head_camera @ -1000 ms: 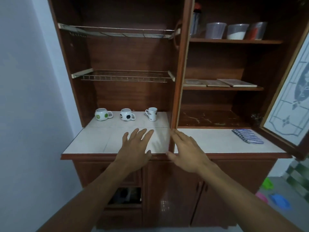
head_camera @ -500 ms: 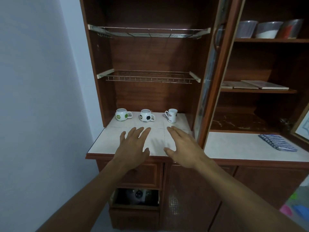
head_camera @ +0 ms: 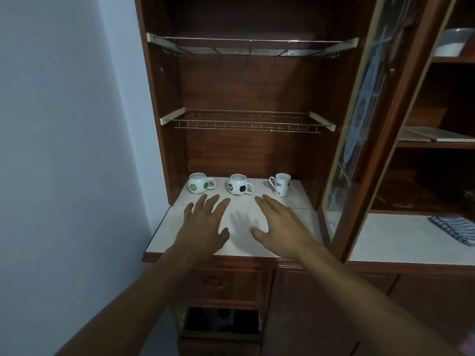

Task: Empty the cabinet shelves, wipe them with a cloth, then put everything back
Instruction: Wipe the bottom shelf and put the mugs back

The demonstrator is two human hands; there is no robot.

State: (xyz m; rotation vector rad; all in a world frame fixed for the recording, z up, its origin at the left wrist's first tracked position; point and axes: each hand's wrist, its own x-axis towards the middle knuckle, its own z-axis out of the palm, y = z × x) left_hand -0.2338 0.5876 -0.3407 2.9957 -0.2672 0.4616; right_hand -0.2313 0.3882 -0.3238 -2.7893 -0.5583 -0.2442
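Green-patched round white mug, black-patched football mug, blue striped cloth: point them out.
Green-patched round white mug (head_camera: 198,185): head view, front of body.
Black-patched football mug (head_camera: 238,186): head view, front of body.
Blue striped cloth (head_camera: 456,229): head view, top face.

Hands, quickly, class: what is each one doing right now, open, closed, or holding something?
Left hand: open, fingers spread over the tiled counter, holding nothing.
Right hand: open, fingers straight, holding nothing.

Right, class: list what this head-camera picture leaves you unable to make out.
All in the head view:
striped cloth: cut off by the right edge.
top-shelf container: cut off by the right edge.
lower compartment: contents too dark.
tall mug: print too small to read.
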